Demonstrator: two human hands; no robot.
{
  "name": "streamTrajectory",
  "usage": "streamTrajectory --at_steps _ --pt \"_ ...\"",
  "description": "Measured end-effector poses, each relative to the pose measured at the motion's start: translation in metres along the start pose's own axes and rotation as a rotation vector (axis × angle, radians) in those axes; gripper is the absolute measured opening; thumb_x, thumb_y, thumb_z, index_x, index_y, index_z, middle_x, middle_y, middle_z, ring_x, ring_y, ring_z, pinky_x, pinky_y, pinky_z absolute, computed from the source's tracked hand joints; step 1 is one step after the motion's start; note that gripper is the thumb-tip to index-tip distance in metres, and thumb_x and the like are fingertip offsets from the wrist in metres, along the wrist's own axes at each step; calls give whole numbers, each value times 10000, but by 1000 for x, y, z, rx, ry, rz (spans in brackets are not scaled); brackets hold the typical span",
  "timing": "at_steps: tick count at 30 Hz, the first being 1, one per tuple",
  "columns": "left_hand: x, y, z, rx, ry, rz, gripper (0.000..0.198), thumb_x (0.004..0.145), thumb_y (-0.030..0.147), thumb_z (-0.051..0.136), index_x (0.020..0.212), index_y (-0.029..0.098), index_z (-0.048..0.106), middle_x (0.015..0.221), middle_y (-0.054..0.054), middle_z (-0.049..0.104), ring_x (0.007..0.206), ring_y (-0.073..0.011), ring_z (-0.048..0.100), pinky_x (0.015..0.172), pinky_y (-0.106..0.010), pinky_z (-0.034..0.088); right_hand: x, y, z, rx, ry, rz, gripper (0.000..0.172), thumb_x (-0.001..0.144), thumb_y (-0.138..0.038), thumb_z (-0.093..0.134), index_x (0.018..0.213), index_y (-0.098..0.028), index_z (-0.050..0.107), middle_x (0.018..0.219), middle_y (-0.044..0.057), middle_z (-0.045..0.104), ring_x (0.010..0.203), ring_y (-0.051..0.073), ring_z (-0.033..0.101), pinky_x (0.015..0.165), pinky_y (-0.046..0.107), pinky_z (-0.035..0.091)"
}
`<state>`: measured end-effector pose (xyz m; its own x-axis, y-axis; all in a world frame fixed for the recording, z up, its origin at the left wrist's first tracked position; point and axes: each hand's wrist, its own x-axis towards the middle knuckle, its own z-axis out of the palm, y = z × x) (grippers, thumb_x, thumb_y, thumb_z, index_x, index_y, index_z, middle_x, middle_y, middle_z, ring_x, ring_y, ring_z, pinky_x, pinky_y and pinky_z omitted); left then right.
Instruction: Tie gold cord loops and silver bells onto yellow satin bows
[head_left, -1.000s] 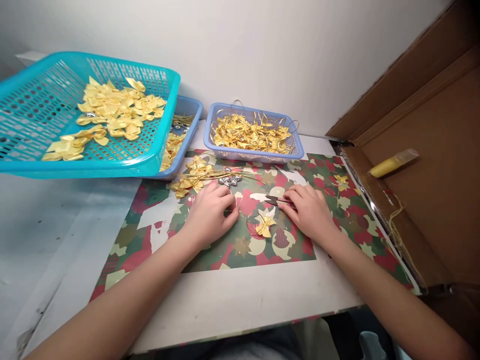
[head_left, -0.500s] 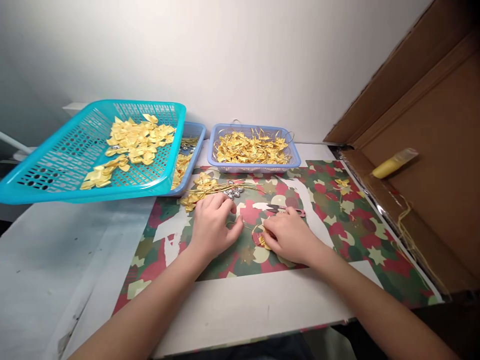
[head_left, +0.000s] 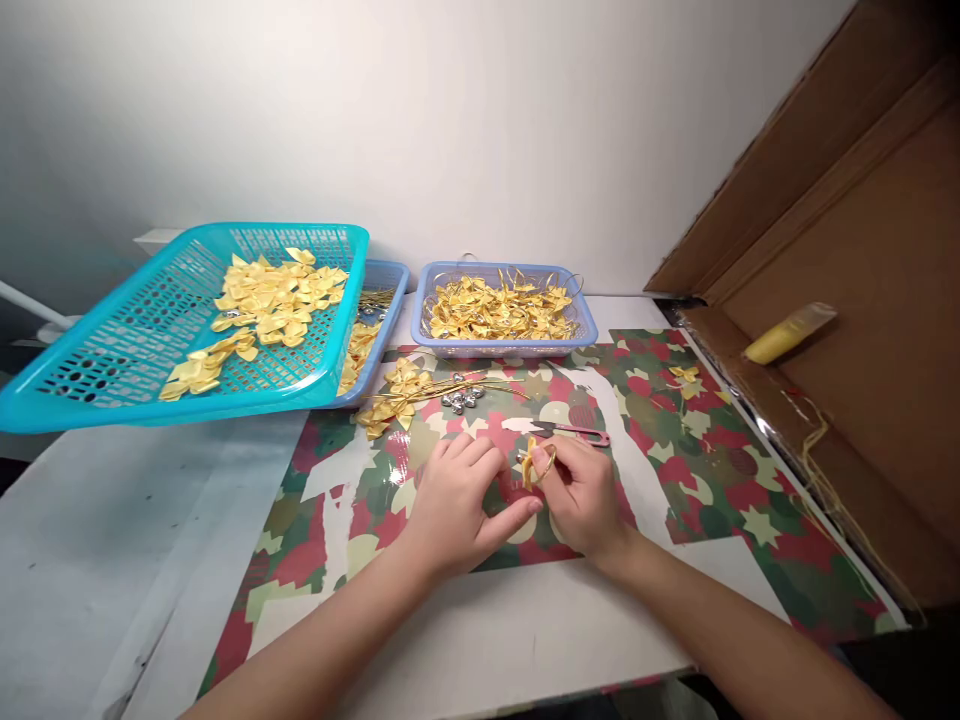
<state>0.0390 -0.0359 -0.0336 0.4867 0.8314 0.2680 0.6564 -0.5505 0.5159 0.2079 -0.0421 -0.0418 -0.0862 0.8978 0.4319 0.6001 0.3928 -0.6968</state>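
In my right hand [head_left: 589,495] is a yellow ribbon bow [head_left: 529,467], pinched between thumb and fingers. A loop of gold cord shows beside the thumb, and a small silvery bit sits at the bow's left side. My left hand [head_left: 465,505] is just left of it, thumb stretched toward the bow and apart from the curved fingers, with nothing seen in it. Thread snips [head_left: 574,432] with pink handles lie behind my right hand. Beyond my left hand are loose yellow bows [head_left: 405,385], gold cords [head_left: 491,385] and several small silver bells [head_left: 463,400].
A turquoise basket [head_left: 150,408] of yellow bows rests tilted over a blue basket [head_left: 390,310] at left. Another blue basket [head_left: 502,350] of corded bows stands against the wall. Cardboard [head_left: 847,250] rises at right, with a yellow tube [head_left: 787,333] on it.
My right hand has lifted and turned the bow, so it now shows upright at the fingertips. My left hand has moved right and nearer to me, toward the bow, and the cord between the hands no longer shows.
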Motion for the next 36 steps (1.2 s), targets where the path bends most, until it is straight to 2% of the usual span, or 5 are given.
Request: streamTrajectory --at_steps 7,19,25,29,36 --pt "-1 0 8 71 74 30 262 943 233 392 685 193 409 663 -14 527 654 -178 395 623 -320 270 -5 1 4 44 -47 -25 306 911 -200 444 606 -198 455 548 -21 477 526 118 420 553 261 317" --pt "-1 -8 6 65 84 174 238 931 194 410 693 191 409 668 -9 504 650 -172 367 622 -311 272 0 5 -1 -2 -151 -171 287 854 -170 442 579 -193 363 516 -47 396 505 96 333 551 263 279" --pt "-3 -2 4 -240 28 75 283 951 201 377 668 195 374 633 15 448 637 -157 367 624 -297 297 1 -2 -3 229 -85 -185 335 865 -182 446 545 -203 349 490 -57 314 464 84 302 467 240 268" --pt "-5 5 3 -440 47 -14 327 972 230 355 647 199 377 606 26 416 609 -150 357 623 -292 317 -1 -7 -3 309 -11 -155 340 860 -199 470 543 -205 346 486 -56 318 451 79 289 435 234 252" --pt "-5 9 5 -503 104 -58 349 965 234 371 617 197 369 579 31 399 587 -143 347 603 -286 321 -1 -10 -3 341 11 -125 339 840 -188 502 547 -201 334 486 -56 314 457 74 289 432 228 242"
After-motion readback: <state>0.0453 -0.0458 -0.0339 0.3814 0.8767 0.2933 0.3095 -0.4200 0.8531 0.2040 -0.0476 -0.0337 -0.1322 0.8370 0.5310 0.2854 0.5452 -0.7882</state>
